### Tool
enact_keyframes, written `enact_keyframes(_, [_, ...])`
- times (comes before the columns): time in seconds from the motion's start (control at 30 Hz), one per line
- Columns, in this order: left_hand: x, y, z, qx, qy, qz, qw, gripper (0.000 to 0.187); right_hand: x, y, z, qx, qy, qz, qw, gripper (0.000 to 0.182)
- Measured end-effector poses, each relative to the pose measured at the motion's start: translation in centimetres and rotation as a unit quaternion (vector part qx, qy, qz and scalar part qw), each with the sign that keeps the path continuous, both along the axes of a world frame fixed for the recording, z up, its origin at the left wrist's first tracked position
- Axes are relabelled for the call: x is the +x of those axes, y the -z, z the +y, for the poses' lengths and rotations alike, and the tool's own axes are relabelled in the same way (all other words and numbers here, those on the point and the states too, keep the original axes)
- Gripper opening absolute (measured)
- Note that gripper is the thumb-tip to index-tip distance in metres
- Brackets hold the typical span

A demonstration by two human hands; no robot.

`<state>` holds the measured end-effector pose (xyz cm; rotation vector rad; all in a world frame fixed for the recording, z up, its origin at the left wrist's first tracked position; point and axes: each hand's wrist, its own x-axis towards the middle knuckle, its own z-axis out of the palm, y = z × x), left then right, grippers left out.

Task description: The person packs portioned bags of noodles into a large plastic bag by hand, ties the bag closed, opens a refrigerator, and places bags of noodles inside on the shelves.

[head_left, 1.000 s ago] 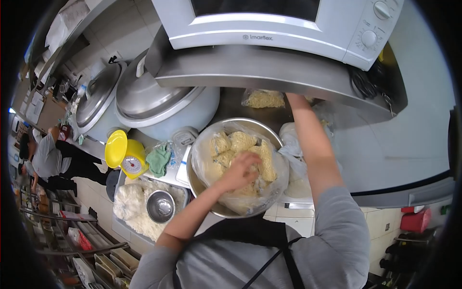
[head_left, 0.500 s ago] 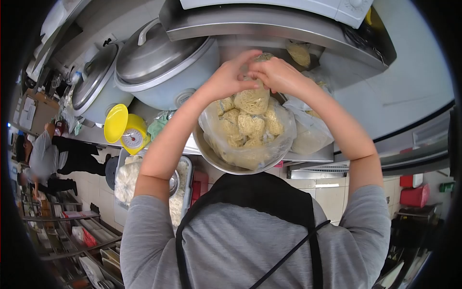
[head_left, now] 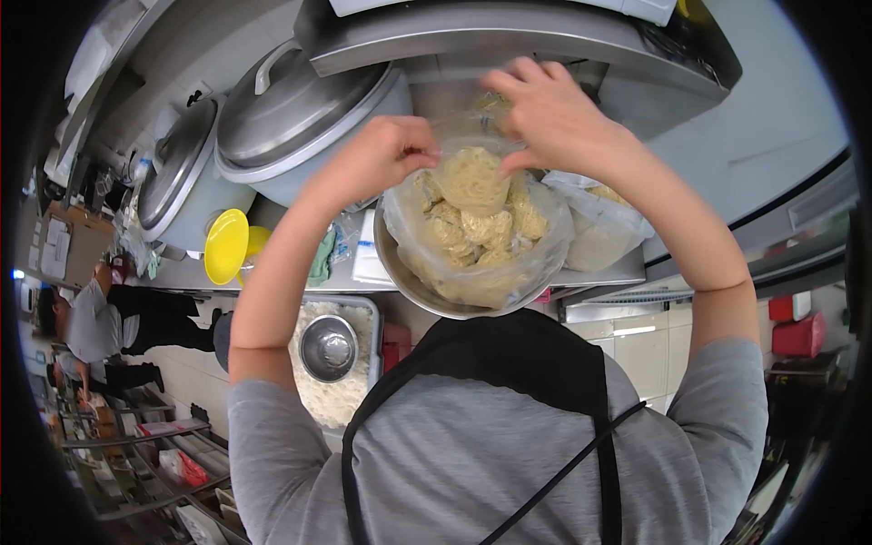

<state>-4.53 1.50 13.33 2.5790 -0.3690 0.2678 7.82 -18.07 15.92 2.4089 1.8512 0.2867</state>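
Note:
A small clear plastic bag of pale yellow noodles (head_left: 474,182) sits on top of similar bagged bundles (head_left: 490,232), its upper film spread wide. My left hand (head_left: 386,154) is closed, pinching the left edge of that film. On the other side, my right hand (head_left: 559,113) has its fingers and thumb apart, with the thumb close to the bag; motion blurs its fingertips. Beneath both hands, a large plastic liner (head_left: 545,263) holding the bundles lies inside a round metal bowl (head_left: 391,259).
Large lidded pots (head_left: 300,113) stand at the left, with a yellow scale (head_left: 227,247) in front. A steel shelf (head_left: 527,38) overhangs the back. Another filled plastic bag (head_left: 604,227) is right of the bowl. Below is a tub of white contents (head_left: 331,395) with a metal bowl (head_left: 329,348).
My hands have moved apart from above the bag, the left one left and down, the right one up and right. The bag's top, gathered before, is now spread.

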Motion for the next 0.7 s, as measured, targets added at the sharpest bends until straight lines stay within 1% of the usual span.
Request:
enact_keyframes(0.03, [-0.4,0.3,-0.4,-0.012,0.014,-0.020,1.000,0.009,0.3,1.8,0.7,0.118,-0.108,-0.039,0.986,0.029])
enact_keyframes(0.07, [-0.8,0.6,-0.6,-0.012,0.018,-0.015,1.000,0.009,0.6,3.5,1.5,0.176,-0.160,-0.056,0.970,0.027])
enact_keyframes(0.1, [-1.3,0.8,-0.4,-0.041,0.003,-0.020,0.999,0.013,0.9,5.1,2.4,0.233,-0.210,-0.078,0.946,0.026])
enact_keyframes(0.13, [-1.6,1.1,-0.4,-0.070,-0.014,-0.025,0.997,0.018,1.1,6.3,3.5,0.129,-0.189,0.095,0.969,0.023])
enact_keyframes(0.17, [-1.8,2.0,-0.6,-0.069,-0.012,-0.023,0.997,0.018,1.7,7.1,4.3,0.020,-0.163,0.265,0.950,0.020])
enact_keyframes(0.2, [-1.8,3.5,-0.6,-0.136,-0.109,-0.119,0.978,0.030,2.3,7.0,4.7,0.022,-0.163,0.266,0.950,0.020])
enact_keyframes(0.23, [-1.6,5.2,-0.7,-0.198,-0.202,-0.213,0.935,0.041,3.0,6.5,5.1,0.103,-0.110,0.343,0.927,0.018])
enact_keyframes(0.27, [-1.1,7.5,-1.0,-0.196,-0.200,-0.211,0.937,0.041,3.3,6.0,5.3,0.183,-0.055,0.415,0.890,0.016])
enact_keyframes(0.3, [-0.4,10.1,-1.5,-0.195,-0.212,-0.165,0.943,0.059,2.4,4.9,5.4,0.241,-0.055,0.440,0.863,0.018])
enact_keyframes(0.33, [0.0,11.1,-2.3,-0.195,-0.224,-0.118,0.948,0.077,1.7,5.4,6.6,0.291,-0.090,0.367,0.879,0.017])
enact_keyframes(0.37, [0.3,11.7,-2.9,-0.194,-0.223,-0.116,0.948,0.077,0.7,6.2,8.0,0.338,-0.126,0.290,0.886,0.017])
enact_keyframes(0.43, [0.6,11.7,-4.4,-0.386,-0.211,-0.138,0.887,0.065,-5.5,8.1,8.8,0.294,-0.098,0.155,0.938,0.016])
enact_keyframes(0.47, [0.8,11.6,-5.0,-0.477,-0.202,-0.148,0.843,0.060,-8.6,8.5,7.6,0.274,-0.101,0.065,0.954,0.015])
enact_keyframes(0.53, [1.1,11.4,-5.8,-0.642,-0.178,-0.165,0.727,0.054,-10.6,9.0,6.4,0.252,-0.104,-0.025,0.962,0.015])
enact_keyframes(0.57, [1.1,11.4,-6.0,-0.717,-0.165,-0.171,0.656,0.053,-10.4,9.6,5.7,0.321,-0.176,0.141,0.920,0.019])
enact_keyframes(0.6, [0.9,12.0,-5.7,-0.718,-0.169,-0.172,0.653,0.053,-10.2,10.1,5.0,0.375,-0.242,0.305,0.842,0.024])
enact_keyframes(0.63, [0.2,12.8,-5.1,-0.769,-0.136,-0.158,0.605,0.053,-9.7,10.4,4.1,0.371,-0.242,0.312,0.841,0.024])
enact_keyframes(0.67, [-0.1,13.5,-4.7,-0.814,-0.101,-0.146,0.552,0.052,-8.7,10.5,3.3,0.449,-0.145,0.258,0.843,0.028])
enact_keyframes(0.7, [0.1,13.3,-5.3,-0.834,-0.147,-0.164,0.506,0.047,-7.8,10.5,2.8,0.518,-0.046,0.197,0.831,0.033])
